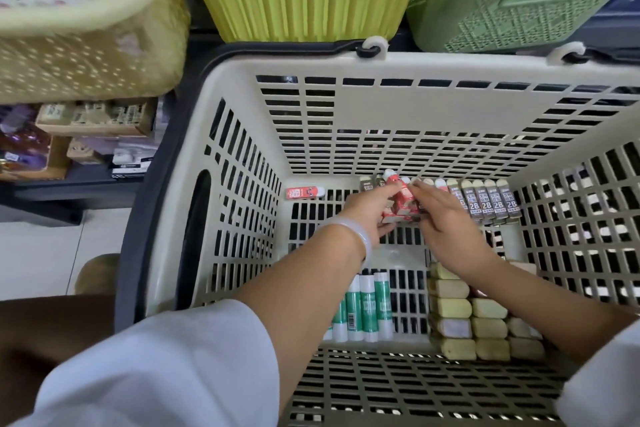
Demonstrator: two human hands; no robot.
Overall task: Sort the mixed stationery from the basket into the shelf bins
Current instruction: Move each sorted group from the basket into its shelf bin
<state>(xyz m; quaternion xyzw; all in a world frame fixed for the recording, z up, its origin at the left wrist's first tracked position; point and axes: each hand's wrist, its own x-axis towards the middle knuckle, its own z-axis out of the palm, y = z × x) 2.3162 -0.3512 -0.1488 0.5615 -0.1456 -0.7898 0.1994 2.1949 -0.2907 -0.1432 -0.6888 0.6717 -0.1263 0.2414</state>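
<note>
Both hands work inside the beige slotted basket (346,97), meeting near its far wall. Left hand (367,215), a pale bangle (360,236) on the wrist, curls its fingers round a bundle of red-and-white erasers (401,204), small sleeved blocks with white ends showing. Right hand (443,218) pinches the same bundle from the other side with bent fingertips; both forearms come out of white sleeves.

Contents of the basket floor, left to right:
- One loose red-sleeved eraser (304,192), lying flat near the far-left corner, apart from the rest.
- Green-and-white glue sticks (363,308), several lying side by side on the near side, partly under the left forearm.
- The held red bundle, at the far middle.
- Yellowish and pale blocks (478,326), rounded, stacked in rows at the near right; what they are cannot be told.
- A row of grey-brown sleeved pieces marked 2B (491,201), upright against the far wall, just right of the right hand.

Beyond the basket, on the shelf: a cream perforated bin (86,45) at left, a yellow-green ribbed bin (294,0) in the middle, a green woven-pattern bin (519,10) at right. Boxed goods (93,118) sit blurred below the cream bin.
</note>
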